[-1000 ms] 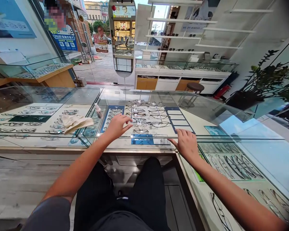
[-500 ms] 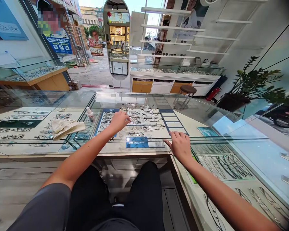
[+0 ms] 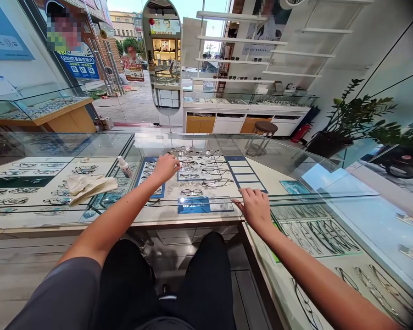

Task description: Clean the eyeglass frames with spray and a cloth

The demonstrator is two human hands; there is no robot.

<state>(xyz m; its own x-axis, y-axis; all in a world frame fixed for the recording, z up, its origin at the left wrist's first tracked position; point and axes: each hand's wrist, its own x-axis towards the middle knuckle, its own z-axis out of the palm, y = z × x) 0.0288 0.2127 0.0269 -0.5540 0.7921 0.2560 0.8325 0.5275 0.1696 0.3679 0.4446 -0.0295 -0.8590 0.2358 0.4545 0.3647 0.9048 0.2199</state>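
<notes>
My left hand reaches into the open glass display case. Its fingers are curled together over rows of eyeglass frames lying on a white and blue tray. Whether they pinch a frame is too small to tell. My right hand lies flat on the near glass edge of the case, fingers stretched out, holding nothing. A blue label card sits in the case between my hands.
A crumpled cream cloth and a small spray bottle lie on the glass counter to the left. More cases with frames run left and right. Behind stand an oval mirror, a stool and a potted plant.
My left hand has moved farther into the case and its spread fingers have closed together over the frames. My right hand stays on the glass edge.
</notes>
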